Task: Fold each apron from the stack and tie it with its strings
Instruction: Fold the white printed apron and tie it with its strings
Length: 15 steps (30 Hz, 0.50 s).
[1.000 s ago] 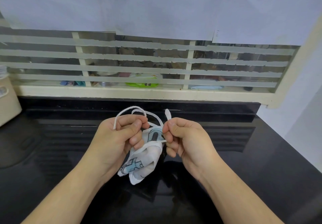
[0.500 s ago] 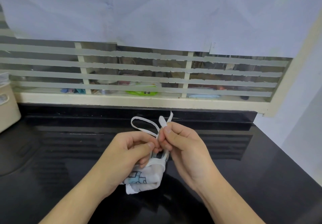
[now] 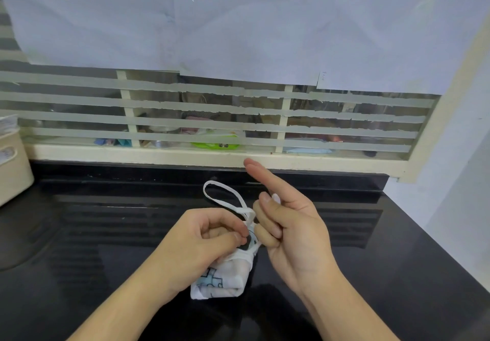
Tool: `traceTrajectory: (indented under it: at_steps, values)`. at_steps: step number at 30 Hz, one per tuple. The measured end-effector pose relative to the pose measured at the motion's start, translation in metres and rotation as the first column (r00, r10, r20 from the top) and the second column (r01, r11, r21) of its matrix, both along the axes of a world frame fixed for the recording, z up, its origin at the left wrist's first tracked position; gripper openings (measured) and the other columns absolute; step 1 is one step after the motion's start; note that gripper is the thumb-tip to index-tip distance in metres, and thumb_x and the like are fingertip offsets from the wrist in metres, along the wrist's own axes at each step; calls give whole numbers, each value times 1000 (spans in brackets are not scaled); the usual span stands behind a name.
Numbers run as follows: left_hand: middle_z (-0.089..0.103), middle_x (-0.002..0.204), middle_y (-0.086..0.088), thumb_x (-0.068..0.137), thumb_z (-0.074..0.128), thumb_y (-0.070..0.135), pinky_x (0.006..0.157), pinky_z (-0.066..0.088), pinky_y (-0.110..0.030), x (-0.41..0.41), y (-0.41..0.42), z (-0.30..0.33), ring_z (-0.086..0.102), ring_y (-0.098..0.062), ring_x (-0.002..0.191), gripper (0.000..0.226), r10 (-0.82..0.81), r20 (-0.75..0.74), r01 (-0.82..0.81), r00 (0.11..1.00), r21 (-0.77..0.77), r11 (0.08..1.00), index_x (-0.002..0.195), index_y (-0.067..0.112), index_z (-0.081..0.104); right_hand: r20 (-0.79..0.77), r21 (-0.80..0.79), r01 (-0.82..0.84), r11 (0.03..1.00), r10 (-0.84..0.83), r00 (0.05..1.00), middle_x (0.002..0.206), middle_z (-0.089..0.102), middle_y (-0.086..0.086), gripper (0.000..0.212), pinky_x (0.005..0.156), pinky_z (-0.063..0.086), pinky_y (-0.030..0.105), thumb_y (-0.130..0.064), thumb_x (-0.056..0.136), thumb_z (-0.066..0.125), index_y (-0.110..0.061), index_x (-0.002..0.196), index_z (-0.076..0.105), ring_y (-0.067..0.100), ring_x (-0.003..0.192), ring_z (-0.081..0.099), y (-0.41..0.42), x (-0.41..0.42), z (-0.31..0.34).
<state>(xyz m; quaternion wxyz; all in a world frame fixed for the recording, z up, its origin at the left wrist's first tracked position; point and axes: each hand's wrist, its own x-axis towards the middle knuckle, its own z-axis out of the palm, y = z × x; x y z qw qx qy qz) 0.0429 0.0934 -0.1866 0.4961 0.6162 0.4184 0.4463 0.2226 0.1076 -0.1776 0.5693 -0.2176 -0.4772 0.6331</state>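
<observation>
A small folded apron (image 3: pixel 225 274), white with a blue and black print, is bundled above the black countertop (image 3: pixel 106 234). My left hand (image 3: pixel 201 245) grips its upper part, thumb and fingertips pressed where the white strings wrap it. One string loop (image 3: pixel 212 189) sticks up and away from the bundle. My right hand (image 3: pixel 289 224) is just right of the bundle, its index finger pointing straight up. Its thumb pinches a short white string end (image 3: pixel 276 197) against the fingers, and the other fingers curl toward the knot.
A beige container (image 3: pixel 13 165) stands at the counter's far left edge. A cream window sill (image 3: pixel 159 155) with taped glass runs along the back. A pale wall (image 3: pixel 464 181) closes the right side. Paper sheets cover the upper window.
My right index finger has straightened upward off the string, and the hands have drawn closer over the bundle. The loose strings have shortened to one loop and a short end.
</observation>
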Motion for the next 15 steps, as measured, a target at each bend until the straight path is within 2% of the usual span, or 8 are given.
traceTrajectory:
  at_steps: [2,4,5,7,9,10,13,15]
  values:
    - [53,60,-11,91,68,-1,53,41,-20,-1,4,-3,44,-15,54,17,38,44,-37,998,-37,999,85,11,80,-17,-2,-2,1000,2,1000,100,77,-13,52,47,13,26,12,103,37,-14,118,80,8,47,18,0,1,1]
    - [50,58,-10,94,61,-9,54,43,-21,-2,5,-4,44,-16,53,26,73,60,-69,996,-60,996,87,8,79,-11,9,-8,1000,8,1000,126,75,2,51,46,14,25,14,100,38,-10,107,82,6,44,24,-1,0,2]
    - [50,58,-10,94,61,-9,55,45,-22,-2,5,-4,45,-17,54,25,89,74,-84,993,-69,994,89,7,79,-30,1,-20,1000,21,999,125,75,6,49,46,14,25,14,97,40,-9,102,83,6,43,26,-2,0,2]
    - [52,59,-11,95,63,-7,57,48,-25,-2,6,-5,48,-19,54,21,121,124,-108,985,-111,988,94,6,80,-104,-22,-62,998,60,993,93,77,4,41,46,14,25,10,90,46,-7,98,83,7,43,24,-2,2,3]
    - [56,60,-11,96,62,-7,58,50,-26,-4,8,-7,50,-20,55,20,167,181,-138,969,-161,977,96,4,80,-120,-31,-74,997,70,990,64,60,0,37,46,13,26,6,86,50,-4,100,82,8,44,20,-1,4,4]
    - [58,62,-12,96,61,-8,58,50,-27,-5,9,-7,50,-21,55,21,171,196,-139,966,-168,976,96,3,80,-103,-27,-61,998,58,993,66,62,0,36,47,13,26,5,86,50,-4,101,82,9,45,19,-1,5,4]
    - [56,62,-13,95,60,-9,58,50,-27,-4,7,-5,50,-21,56,23,119,155,-100,981,-127,987,94,3,80,-14,11,-21,1000,21,1000,123,76,5,44,48,13,27,10,94,43,-8,104,82,15,49,16,1,4,3]
    - [55,62,-17,95,60,-10,57,48,-24,-3,3,-2,49,-22,56,23,63,104,-55,993,-82,995,93,3,79,148,70,4,998,-14,989,118,77,-2,49,49,15,28,10,102,38,-11,114,80,16,49,18,0,4,4]
